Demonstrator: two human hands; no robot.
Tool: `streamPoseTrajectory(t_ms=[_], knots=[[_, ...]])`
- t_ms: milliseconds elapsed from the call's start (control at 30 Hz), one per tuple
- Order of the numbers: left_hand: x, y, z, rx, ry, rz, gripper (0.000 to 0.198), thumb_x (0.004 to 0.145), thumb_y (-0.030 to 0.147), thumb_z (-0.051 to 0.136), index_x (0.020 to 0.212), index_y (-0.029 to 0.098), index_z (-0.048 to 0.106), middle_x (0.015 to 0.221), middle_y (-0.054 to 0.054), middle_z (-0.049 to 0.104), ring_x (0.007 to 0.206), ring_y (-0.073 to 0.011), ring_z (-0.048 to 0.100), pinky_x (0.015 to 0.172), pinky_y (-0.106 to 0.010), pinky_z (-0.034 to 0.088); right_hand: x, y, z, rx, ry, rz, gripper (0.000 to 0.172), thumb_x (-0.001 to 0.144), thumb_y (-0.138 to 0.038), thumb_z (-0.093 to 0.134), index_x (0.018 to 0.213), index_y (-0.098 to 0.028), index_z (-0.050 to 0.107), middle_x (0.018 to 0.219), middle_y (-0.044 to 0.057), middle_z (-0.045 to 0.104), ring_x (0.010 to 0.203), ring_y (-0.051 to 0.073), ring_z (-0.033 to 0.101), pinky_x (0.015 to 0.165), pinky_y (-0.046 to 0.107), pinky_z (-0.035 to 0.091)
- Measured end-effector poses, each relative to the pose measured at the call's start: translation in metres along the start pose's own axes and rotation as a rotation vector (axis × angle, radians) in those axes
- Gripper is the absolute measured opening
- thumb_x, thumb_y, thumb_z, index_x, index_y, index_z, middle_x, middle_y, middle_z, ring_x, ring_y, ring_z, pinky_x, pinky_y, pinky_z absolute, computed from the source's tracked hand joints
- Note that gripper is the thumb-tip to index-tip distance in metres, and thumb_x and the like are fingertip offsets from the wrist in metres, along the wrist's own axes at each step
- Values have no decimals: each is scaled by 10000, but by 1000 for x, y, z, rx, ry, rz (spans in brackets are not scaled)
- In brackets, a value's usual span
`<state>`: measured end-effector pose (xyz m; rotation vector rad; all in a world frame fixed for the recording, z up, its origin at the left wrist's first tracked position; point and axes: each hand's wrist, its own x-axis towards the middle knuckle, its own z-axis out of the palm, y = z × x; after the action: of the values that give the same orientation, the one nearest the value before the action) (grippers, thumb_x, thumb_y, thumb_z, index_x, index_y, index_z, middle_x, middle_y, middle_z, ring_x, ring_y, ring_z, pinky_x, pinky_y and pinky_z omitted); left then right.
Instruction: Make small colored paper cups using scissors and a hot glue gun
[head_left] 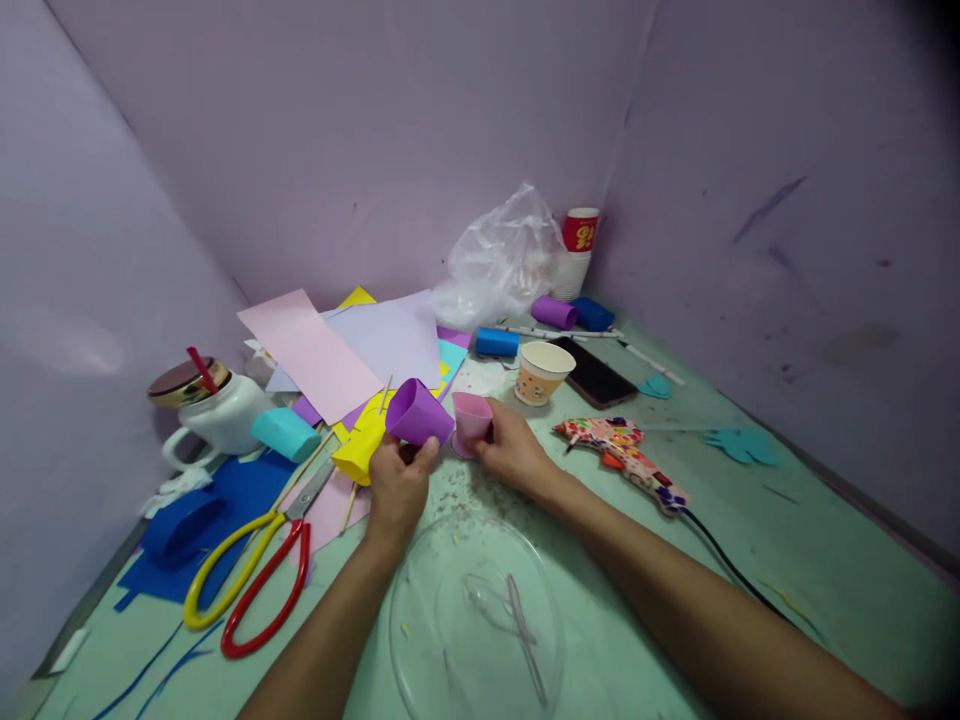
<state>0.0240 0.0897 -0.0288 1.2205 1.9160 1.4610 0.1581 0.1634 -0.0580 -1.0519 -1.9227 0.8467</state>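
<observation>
Left hand (401, 482) is pinching the purple paper tube (424, 415) low down; right hand (514, 447) is pinching the pink paper tube (472, 418) by its side, both hovering just beyond the clear plastic disc (420, 615); they're looking light and kinda crushable, so gentle low grips are making sense.

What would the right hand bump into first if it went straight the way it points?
Probably the purple paper tube in the left hand, just past the pink paper tube that the right hand holds. Depth is hard to judge here, so it might miss.
</observation>
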Motion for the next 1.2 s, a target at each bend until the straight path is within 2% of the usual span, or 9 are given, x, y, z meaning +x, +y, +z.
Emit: streamPoseTrajectory(t_ms=[267, 367, 467, 600, 700, 867, 1033, 1100, 1200], knots=[[0, -4, 2, -44, -41, 17, 271, 665, 325, 595, 861, 138, 611, 727, -32, 678, 647, -170, 636, 615, -264, 511, -2, -7, -2, 18, -6, 24, 398, 634, -127, 659, 1026, -138, 593, 923, 72, 667, 809, 232, 619, 731, 370, 494], [0, -4, 3, -64, -38, 36, 373, 660, 336, 617, 971, 134, 585, 781, -37, 688, 663, -170, 648, 633, -270, 518, -1, -14, -6, 13, 39, 4, 574, 599, -180, 739, 1137, -135, 543, 1099, 129, 629, 997, 288, 594, 873, 449, 463], [-3, -3, 0, -60, -27, 61, 437, 670, 343, 636, 1052, 145, 557, 849, -45, 687, 680, -170, 652, 635, -275, 521, -2, -25, -13, 0, 120, -43, 743, 576, -246, 794, 1238, -140, 475, 1283, 181, 524, 1210, 319, 470, 1034, 497, 336], [-10, 4, -3, -11, -37, 121, 468, 669, 334, 654, 1094, 165, 553, 954, -64, 672, 785, -197, 651, 672, -282, 519, -10, -47, -20, 46, 190, -175, 757, 602, -327, 803, 1259, -147, 474, 1290, 179, 535, 1216, 303, 486, 1045, 496, 343], [-18, 11, -3, 51, -38, 175, 484, 634, 254, 659, 1102, 177, 562, 975, -60, 657, 836, -206, 628, 681, -273, 503, -17, -60, -22, 128, 135, -192, 787, 575, -321, 820, 1270, -152, 492, 1290, 160, 554, 1201, 302, 514, 1035, 486, 376], [-22, 19, -6, 78, -84, 241, 457, 655, 248, 631, 1094, 144, 557, 888, -54, 631, 703, -172, 593, 555, -254, 467, -21, -64, -19, 323, 119, -189, 528, 611, -218, 774, 1117, -188, 629, 1118, 90, 678, 1048, 258, 621, 959, 455, 455], [-10, 20, -22, -68, -270, 329, 391, 726, 342, 628, 1068, 155, 599, 963, -59, 669, 825, -185, 631, 750, -307, 522, -18, -63, -18, 597, 68, -88, 404, 625, -159, 748, 1021, -220, 695, 1021, 47, 720, 952, 216, 658, 890, 394, 499], [-8, 19, -26, -133, -239, 346, 308, 777, 342, 603, 1028, 166, 621, 951, -45, 677, 824, -164, 633, 771, -289, 520, -17, -62, -18, 718, 19, -35, 341, 619, -174, 763, 953, -234, 725, 975, 27, 726, 921, 202, 661, 852, 362, 513], [-10, 19, -27, -187, -103, 363, 183, 769, 264, 648, 934, 186, 659, 877, -1, 673, 757, -115, 619, 723, -220, 505, -16, -61, -18, 827, -37, 41, 266, 615, -203, 777, 877, -234, 750, 880, 14, 729, 831, 183, 664, 773, 338, 532]])
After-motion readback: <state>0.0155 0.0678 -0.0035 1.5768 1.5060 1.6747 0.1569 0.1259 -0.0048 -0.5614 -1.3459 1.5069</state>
